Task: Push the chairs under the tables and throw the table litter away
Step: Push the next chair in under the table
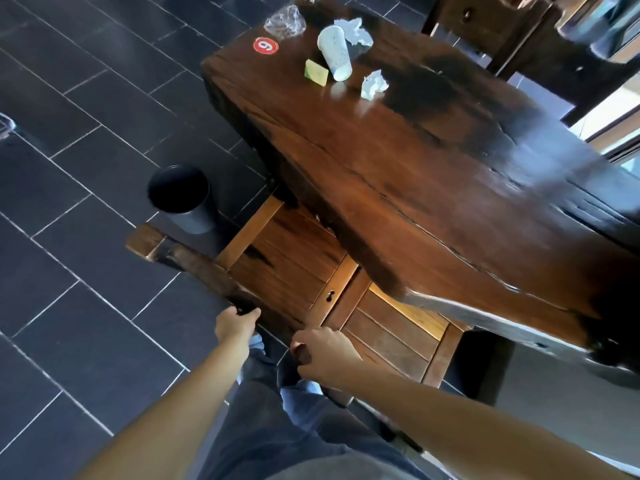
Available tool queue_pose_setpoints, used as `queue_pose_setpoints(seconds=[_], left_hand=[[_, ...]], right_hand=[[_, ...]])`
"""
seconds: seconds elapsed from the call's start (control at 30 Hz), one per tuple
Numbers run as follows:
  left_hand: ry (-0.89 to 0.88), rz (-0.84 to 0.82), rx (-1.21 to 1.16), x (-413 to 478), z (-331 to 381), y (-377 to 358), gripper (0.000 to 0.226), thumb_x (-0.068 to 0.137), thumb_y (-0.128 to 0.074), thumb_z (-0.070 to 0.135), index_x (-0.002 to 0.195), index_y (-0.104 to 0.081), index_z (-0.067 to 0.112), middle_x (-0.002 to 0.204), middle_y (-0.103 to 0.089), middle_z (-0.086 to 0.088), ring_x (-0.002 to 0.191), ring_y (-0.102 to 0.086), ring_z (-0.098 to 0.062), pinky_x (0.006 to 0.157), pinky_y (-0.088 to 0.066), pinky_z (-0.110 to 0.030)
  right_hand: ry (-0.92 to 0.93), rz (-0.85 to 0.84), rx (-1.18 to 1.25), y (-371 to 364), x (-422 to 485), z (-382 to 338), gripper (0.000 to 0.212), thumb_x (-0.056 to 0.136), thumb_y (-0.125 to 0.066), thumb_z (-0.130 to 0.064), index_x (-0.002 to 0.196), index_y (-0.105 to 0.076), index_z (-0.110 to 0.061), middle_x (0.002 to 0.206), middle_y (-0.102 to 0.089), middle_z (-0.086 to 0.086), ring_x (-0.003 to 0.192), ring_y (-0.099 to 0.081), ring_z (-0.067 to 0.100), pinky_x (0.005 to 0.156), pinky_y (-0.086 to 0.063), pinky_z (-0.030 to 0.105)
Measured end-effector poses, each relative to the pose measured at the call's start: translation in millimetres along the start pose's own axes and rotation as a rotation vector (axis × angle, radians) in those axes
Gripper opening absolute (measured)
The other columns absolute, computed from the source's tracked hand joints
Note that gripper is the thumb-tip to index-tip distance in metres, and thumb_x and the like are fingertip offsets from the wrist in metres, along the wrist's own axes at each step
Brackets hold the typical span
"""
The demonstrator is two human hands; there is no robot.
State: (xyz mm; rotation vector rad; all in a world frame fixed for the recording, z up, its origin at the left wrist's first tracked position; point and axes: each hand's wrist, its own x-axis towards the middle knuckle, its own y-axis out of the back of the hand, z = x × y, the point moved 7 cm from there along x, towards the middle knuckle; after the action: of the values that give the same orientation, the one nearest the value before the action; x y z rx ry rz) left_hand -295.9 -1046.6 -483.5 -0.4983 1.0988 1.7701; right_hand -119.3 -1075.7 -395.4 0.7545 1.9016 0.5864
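Observation:
A wooden chair (298,268) stands partly under the thick dark wooden table (433,174), its seat half covered by the table edge. My left hand (237,322) and my right hand (323,351) both grip the chair's backrest top rail. On the far end of the table lie a white paper cup (335,51) on its side, a yellow-green card (316,72), two crumpled tissues (374,84) (356,31) and a clear plastic bag (285,20).
A black bin (181,195) stands on the dark tiled floor left of the table. A red round number sticker (265,46) is on the table corner. Another wooden chair (485,26) stands at the table's far side. My legs are just behind the chair.

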Motion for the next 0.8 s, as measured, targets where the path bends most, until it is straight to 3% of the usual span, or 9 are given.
queue_pose_setpoints(seconds=[0.13, 0.3, 0.37, 0.43, 0.53, 0.6, 0.7, 0.8], left_hand=[[0.110, -0.115, -0.132, 13, -4, 0, 0.061, 0.076, -0.070, 0.038, 0.120, -0.052, 0.000, 0.121, -0.058, -0.017, 0.109, -0.057, -0.037, 0.094, -0.049, -0.047], [0.103, -0.079, -0.361, 45, 32, 40, 0.053, 0.083, -0.066, 0.035, 0.124, -0.047, 0.007, 0.129, -0.053, -0.007, 0.111, -0.054, -0.028, 0.080, -0.045, -0.039], [0.106, -0.079, -0.442, 65, 59, 63, 0.049, 0.085, -0.064, 0.033, 0.125, -0.048, 0.010, 0.126, -0.054, -0.005, 0.113, -0.054, -0.027, 0.088, -0.044, -0.040], [0.118, -0.105, -0.330, 85, 76, 72, 0.056, 0.086, -0.063, 0.035, 0.131, -0.043, 0.008, 0.132, -0.050, -0.006, 0.116, -0.052, -0.031, 0.097, -0.041, -0.043], [0.011, -0.037, 0.095, 101, 91, 70, 0.054, 0.088, -0.061, 0.027, 0.129, -0.044, -0.002, 0.135, -0.043, -0.020, 0.104, -0.054, -0.035, 0.097, -0.046, -0.045], [-0.035, -0.002, 0.268, 114, 88, 64, 0.050, 0.088, -0.059, 0.021, 0.126, -0.042, -0.008, 0.131, -0.040, -0.025, 0.112, -0.051, -0.037, 0.098, -0.046, -0.046], [0.000, -0.090, 0.231, 122, 84, 54, 0.031, 0.087, -0.058, 0.017, 0.111, -0.043, 0.004, 0.128, -0.044, -0.023, 0.115, -0.049, -0.036, 0.098, -0.046, -0.047], [0.121, -0.029, 0.045, 116, 77, 53, 0.062, 0.088, -0.058, 0.014, 0.131, -0.018, -0.007, 0.139, -0.035, -0.024, 0.126, -0.042, -0.035, 0.103, -0.042, -0.040]], right_hand=[[0.049, -0.079, -0.035, 5, -3, 6, 0.039, 0.086, -0.052, -0.030, 0.124, -0.054, -0.035, 0.125, -0.058, -0.001, 0.111, -0.057, 0.024, 0.090, -0.050, 0.041], [0.024, -0.095, -0.025, 15, 18, -1, 0.057, 0.088, -0.056, -0.041, 0.139, -0.035, -0.022, 0.132, -0.053, 0.007, 0.114, -0.056, 0.030, 0.092, -0.049, 0.044], [0.037, -0.109, -0.074, 15, 36, -9, 0.068, 0.088, -0.058, -0.043, 0.142, -0.028, -0.014, 0.135, -0.051, 0.012, 0.115, -0.055, 0.032, 0.092, -0.050, 0.045], [0.019, -0.108, -0.082, 13, 62, -17, 0.071, 0.088, -0.060, -0.043, 0.143, -0.026, -0.012, 0.132, -0.053, 0.014, 0.112, -0.057, 0.032, 0.089, -0.052, 0.045], [-0.063, -0.135, -0.042, 6, 94, -29, 0.065, 0.092, -0.056, -0.038, 0.141, -0.026, -0.008, 0.127, -0.054, 0.016, 0.111, -0.056, 0.035, 0.088, -0.050, 0.045], [-0.117, -0.185, -0.069, -6, 102, -36, 0.061, 0.095, -0.053, -0.033, 0.140, -0.025, -0.005, 0.127, -0.054, 0.018, 0.113, -0.055, 0.038, 0.087, -0.046, 0.043], [-0.188, -0.203, -0.145, -25, 105, -35, 0.059, 0.096, -0.050, -0.022, 0.143, -0.018, -0.005, 0.134, -0.048, 0.016, 0.115, -0.054, 0.038, 0.088, -0.045, 0.045], [-0.246, -0.224, -0.187, -32, 108, -33, 0.066, 0.097, -0.049, -0.028, 0.145, -0.009, -0.007, 0.140, -0.037, 0.009, 0.120, -0.052, 0.035, 0.089, -0.044, 0.045]])
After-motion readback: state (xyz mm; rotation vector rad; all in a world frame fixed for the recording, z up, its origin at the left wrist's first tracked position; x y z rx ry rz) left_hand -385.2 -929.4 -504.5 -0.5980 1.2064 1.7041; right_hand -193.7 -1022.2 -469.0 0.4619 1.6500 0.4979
